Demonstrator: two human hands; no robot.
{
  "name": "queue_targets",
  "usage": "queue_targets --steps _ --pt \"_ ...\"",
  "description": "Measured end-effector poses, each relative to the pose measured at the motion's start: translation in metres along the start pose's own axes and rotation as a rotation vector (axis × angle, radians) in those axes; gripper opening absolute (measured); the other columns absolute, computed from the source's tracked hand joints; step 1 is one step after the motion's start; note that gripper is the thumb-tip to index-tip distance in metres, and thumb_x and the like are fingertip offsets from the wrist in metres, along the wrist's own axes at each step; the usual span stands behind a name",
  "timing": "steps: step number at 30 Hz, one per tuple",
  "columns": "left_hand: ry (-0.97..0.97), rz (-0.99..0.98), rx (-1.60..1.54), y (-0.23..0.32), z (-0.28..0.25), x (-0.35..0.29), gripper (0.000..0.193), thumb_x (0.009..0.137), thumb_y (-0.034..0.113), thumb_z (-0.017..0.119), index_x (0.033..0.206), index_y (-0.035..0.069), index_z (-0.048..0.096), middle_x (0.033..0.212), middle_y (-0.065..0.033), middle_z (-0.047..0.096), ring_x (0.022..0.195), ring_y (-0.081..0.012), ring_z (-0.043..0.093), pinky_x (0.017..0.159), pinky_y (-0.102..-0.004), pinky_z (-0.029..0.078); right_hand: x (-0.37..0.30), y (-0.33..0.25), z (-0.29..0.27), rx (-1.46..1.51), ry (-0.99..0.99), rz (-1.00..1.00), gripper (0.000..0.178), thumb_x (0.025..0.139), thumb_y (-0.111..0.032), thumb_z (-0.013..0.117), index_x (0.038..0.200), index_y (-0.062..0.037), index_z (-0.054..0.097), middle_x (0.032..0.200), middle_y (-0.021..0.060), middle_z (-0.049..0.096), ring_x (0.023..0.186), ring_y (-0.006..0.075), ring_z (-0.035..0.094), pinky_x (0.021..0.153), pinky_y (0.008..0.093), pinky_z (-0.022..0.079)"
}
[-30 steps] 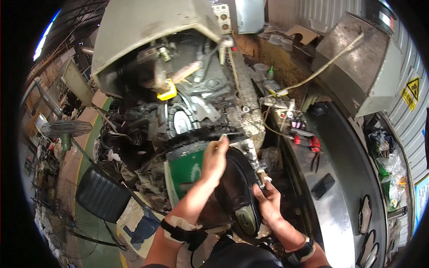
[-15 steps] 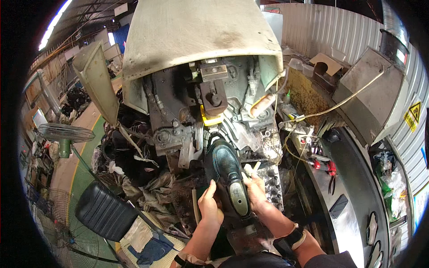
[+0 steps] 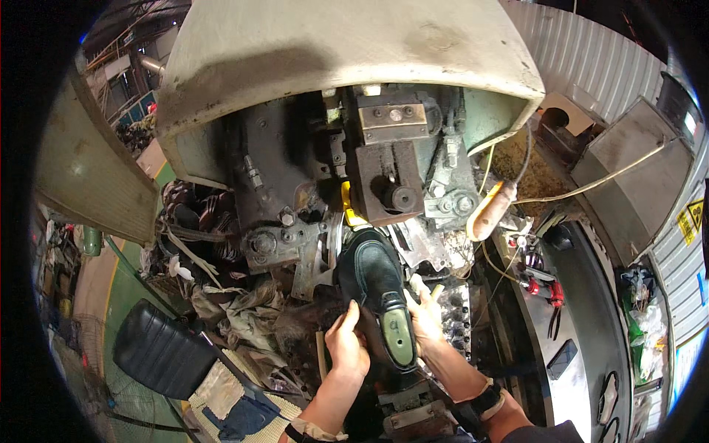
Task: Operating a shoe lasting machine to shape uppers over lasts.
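A black leather slip-on shoe (image 3: 369, 269) points toe-forward into the machine, its pale green insole (image 3: 399, 336) visible through the opening. My left hand (image 3: 347, 345) grips the shoe's left side, thumb up against the upper and the other fingers mostly hidden. On the opposite side my right hand (image 3: 427, 325) holds the shoe near the heel. A small pale stick-like piece (image 3: 436, 292) shows by the right fingertips; whether they hold it I cannot tell. The toe lies beneath a dark metal block (image 3: 388, 181) and a yellow part (image 3: 352, 205), between metal plates.
A pale machine hood (image 3: 347, 52) overhangs the work. To the right hangs a worn handle-shaped piece (image 3: 491, 212) on a cord; beyond it a bench (image 3: 583, 369) carries a red tool (image 3: 544, 290) and a phone-like dark object (image 3: 562, 358). A black padded seat (image 3: 159, 351) stands left.
My view has come closer to the machine, so the hood and metal block look larger. Both hands stay on the shoe, which sits in nearly the same place with its toe at the plates.
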State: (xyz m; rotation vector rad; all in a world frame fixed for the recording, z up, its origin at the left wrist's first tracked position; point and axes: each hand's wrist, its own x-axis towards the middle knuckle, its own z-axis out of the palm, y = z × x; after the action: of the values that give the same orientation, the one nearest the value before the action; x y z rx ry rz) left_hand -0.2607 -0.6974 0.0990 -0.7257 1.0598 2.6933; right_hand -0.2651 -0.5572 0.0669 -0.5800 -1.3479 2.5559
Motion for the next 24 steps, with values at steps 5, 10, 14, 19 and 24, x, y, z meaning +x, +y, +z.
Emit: queue_targets --steps 5,10,14,19,24 --pt "0.002 0.404 0.436 -0.007 0.004 -0.023 0.045 0.092 0.011 0.073 0.056 0.005 0.048 0.061 0.0112 0.036 0.057 -0.0018 0.028 0.051 -0.0264 0.019 0.005 -0.001 -0.02 0.351 -0.126 0.279 0.038 0.102 -0.021 0.059 0.135 -0.0033 0.055 0.119 0.0096 0.067 0.101 0.018 0.066 0.089 0.033 0.055" --pt "-0.033 0.487 0.504 -0.009 0.003 -0.031 0.044 0.093 0.01 0.072 0.057 0.005 0.048 0.062 0.0103 0.037 0.058 -0.0018 0.029 0.051 -0.0265 0.021 -0.001 -0.007 -0.019 0.433 -0.158 0.343 0.036 0.103 -0.022 0.056 0.135 -0.0049 0.055 0.117 0.0087 0.068 0.098 0.0185 0.067 0.091 0.0326 0.055" --pt "-0.01 0.02 -0.035 -0.013 -0.007 -0.006 0.018 0.094 0.016 0.071 0.079 0.006 0.069 0.074 0.0008 0.062 0.06 -0.0077 0.051 0.055 -0.0253 0.038 -0.004 -0.011 -0.014 -0.033 -0.024 0.016 0.07 0.094 -0.013 0.07 0.152 0.0044 0.033 0.154 0.0174 0.04 0.133 0.0206 0.046 0.112 0.0303 0.037" --pt "0.041 -0.066 -0.084 -0.013 -0.006 0.004 0.019 0.095 0.021 0.067 0.094 0.003 0.069 0.086 -0.0064 0.068 0.073 -0.0166 0.063 0.066 -0.0292 0.05 -0.002 -0.004 -0.005 -0.171 0.043 -0.09 0.076 0.092 -0.01 0.07 0.154 0.0049 0.029 0.166 0.0166 -0.009 0.153 0.0189 0.005 0.119 0.032 0.025" --pt "0.036 -0.083 -0.075 -0.01 0.0 0.012 0.02 0.095 0.023 0.068 0.096 0.003 0.07 0.089 -0.0067 0.069 0.074 -0.017 0.063 0.067 -0.0298 0.049 0.007 0.0 -0.004 -0.121 0.052 -0.096 0.075 0.092 -0.01 0.07 0.154 0.0022 0.031 0.166 0.0159 -0.013 0.153 0.0193 0.006 0.12 0.0331 0.025"
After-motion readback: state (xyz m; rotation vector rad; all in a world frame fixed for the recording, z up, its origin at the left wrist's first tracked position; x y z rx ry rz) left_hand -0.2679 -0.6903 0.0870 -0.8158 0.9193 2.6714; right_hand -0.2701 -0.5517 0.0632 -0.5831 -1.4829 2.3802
